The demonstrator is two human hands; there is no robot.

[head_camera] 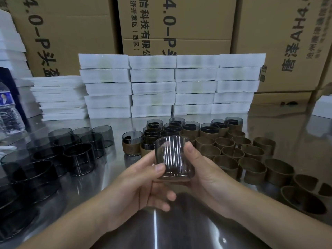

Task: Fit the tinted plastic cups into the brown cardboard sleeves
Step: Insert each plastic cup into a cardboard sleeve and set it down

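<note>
Both hands hold one tinted plastic cup (173,157) above the metal table (115,126), near the middle of the view. My left hand (142,186) grips its lower left side, thumb on the wall. My right hand (203,175) grips its right side, thumb near the rim. The held cup has no sleeve on it. Several bare tinted cups (79,157) stand at the left. Several empty brown cardboard sleeves (251,169) stand at the right. Behind the held cup stand several cups fitted in sleeves (132,144).
Stacks of white foam trays (152,87) line the back of the table, with large cardboard boxes (179,24) behind them. A clear plastic water bottle (9,112) stands at the far left. A white box (323,106) sits at the right edge.
</note>
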